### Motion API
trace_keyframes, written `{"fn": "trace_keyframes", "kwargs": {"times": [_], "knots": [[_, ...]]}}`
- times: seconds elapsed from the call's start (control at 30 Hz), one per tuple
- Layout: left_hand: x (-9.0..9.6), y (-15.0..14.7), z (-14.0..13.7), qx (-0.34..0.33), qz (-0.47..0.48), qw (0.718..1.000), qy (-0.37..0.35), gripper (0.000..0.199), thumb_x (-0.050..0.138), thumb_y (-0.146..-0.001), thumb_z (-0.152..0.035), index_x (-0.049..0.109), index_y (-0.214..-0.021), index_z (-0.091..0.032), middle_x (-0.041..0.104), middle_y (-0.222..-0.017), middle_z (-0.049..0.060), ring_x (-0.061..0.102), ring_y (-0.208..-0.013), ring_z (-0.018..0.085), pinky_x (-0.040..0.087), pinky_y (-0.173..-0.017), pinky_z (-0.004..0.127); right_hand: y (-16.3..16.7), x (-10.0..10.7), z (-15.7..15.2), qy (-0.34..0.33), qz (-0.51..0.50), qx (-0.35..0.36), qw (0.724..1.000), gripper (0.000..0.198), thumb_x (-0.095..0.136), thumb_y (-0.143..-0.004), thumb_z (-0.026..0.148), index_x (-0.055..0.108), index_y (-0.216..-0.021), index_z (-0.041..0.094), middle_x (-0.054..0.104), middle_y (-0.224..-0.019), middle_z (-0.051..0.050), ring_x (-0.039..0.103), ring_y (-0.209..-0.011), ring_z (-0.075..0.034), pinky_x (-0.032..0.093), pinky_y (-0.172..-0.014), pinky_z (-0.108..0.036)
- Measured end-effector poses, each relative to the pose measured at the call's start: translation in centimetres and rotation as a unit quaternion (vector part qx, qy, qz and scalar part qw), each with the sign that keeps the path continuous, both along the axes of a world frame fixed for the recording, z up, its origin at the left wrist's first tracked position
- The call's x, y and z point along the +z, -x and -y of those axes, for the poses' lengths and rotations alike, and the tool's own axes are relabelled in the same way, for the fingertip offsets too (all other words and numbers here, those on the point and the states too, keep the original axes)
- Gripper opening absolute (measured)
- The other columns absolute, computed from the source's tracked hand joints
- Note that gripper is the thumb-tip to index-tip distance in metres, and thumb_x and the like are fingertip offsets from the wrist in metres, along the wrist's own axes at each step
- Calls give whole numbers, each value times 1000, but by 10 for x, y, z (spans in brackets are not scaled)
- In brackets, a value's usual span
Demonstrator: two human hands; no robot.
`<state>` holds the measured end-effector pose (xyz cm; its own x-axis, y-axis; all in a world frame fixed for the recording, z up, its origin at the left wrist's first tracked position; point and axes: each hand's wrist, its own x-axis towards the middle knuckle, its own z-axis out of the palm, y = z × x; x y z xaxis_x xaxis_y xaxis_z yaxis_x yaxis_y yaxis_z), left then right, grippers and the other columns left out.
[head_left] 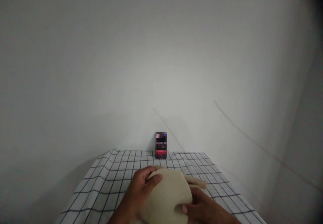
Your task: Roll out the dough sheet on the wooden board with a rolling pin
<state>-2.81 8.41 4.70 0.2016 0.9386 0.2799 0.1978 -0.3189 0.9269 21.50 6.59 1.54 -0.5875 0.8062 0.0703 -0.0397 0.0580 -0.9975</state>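
A cream-coloured, smooth, soft-looking piece, perhaps cloth [169,192], bulges up between both hands near the bottom of the head view. My left hand [145,185] grips its upper left edge, thumb on top and fingers behind it. On the right side, my right hand [198,205] pinches the lower right edge with the thumb on the near face; its other fingers are mostly hidden behind. A strap-like cream part [195,181] sticks out to the right beyond the piece. Whether it belongs to the same piece I cannot tell.
A white cloth with dark grid lines [101,180] covers the table. At its far edge a phone-like dark rectangle [160,145], blurred into blocks, stands upright near the pale wall [161,66]. A thin dark line runs down the wall at the right.
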Motion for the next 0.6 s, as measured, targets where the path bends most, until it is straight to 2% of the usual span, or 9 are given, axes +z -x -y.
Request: {"fn": "trace_keyframes", "kwargs": {"times": [0.03, 0.1, 0.2, 0.27, 0.33, 0.4, 0.5, 0.6], "knots": [[3, -1, 3, 20, 50, 999, 2, 46, 66, -83, -64, 65, -83, -18, 63, -74, -1, 57, -68, 16, 41, -59, 24, 2, 3, 6, 16, -16, 33, 999, 57, 82, -74, 61, 77, -115, 22, 77, -104, -9, 71, -105, -33, 53, -96, -47], [5, -3, 10, 47, 134, 990, 19, 52, 67, -81, -69, 66, -93, -19, 64, -74, 0, 58, -65, 16, 43, -57, 25, 7, 5, 14, 26, -47, 29, 998, 57, 78, -77, 64, 78, -111, 19, 77, -103, -11, 71, -106, -33, 52, -99, -47], [1, -3, 27, 14, 201, 977, 70, 62, 71, -79, -70, 65, -114, -19, 71, -81, 4, 65, -68, 21, 51, -61, 30, 12, 1, 15, 23, -75, -89, 993, 63, 74, -80, 70, 76, -112, 16, 76, -107, -12, 71, -103, -32, 54, -95, -45], [-3, 0, 41, -21, 215, 970, 110, 70, 77, -74, -66, 63, -123, -19, 75, -93, 8, 70, -79, 26, 55, -70, 35, 14, 1, 13, 12, -61, -164, 985, 67, 73, -78, 74, 75, -113, 16, 75, -109, -12, 70, -103, -31, 55, -91, -43], [-6, 4, 52, -29, 213, 966, 146, 76, 82, -67, -66, 65, -124, -20, 76, -101, 11, 72, -90, 31, 57, -75, 39, 15, 6, 14, -10, -35, -186, 982, 67, 71, -78, 76, 74, -111, 17, 75, -106, -10, 69, -99, -30, 56, -88, -42], [-6, 6, 59, -23, 187, 968, 164, 73, 81, -65, -69, 69, -118, -20, 76, -100, 11, 71, -92, 32, 57, -75, 39, 19, 13, 16, -32, -11, -167, 985, 65, 70, -80, 75, 75, -109, 18, 75, -100, -8, 69, -94, -28, 56, -85, -41], [-6, 6, 61, -13, 122, 985, 124, 62, 73, -75, -71, 73, -106, -17, 76, -92, 10, 71, -88, 29, 55, -74, 36, 25, 20, 14, -52, 18, -146, 988, 61, 67, -83, 73, 76, -108, 19, 75, -92, -6, 68, -88, -26, 55, -80, -38], [-16, 7, 56, 3, 45, 996, 73, 56, 67, -80, -69, 73, -97, -16, 75, -89, 8, 70, -88, 28, 53, -74, 33, 26, 12, 0, -105, 93, -180, 974, 52, 64, -84, 69, 77, -98, 20, 72, -79, -3, 66, -79, -23, 53, -72, -33]]}}
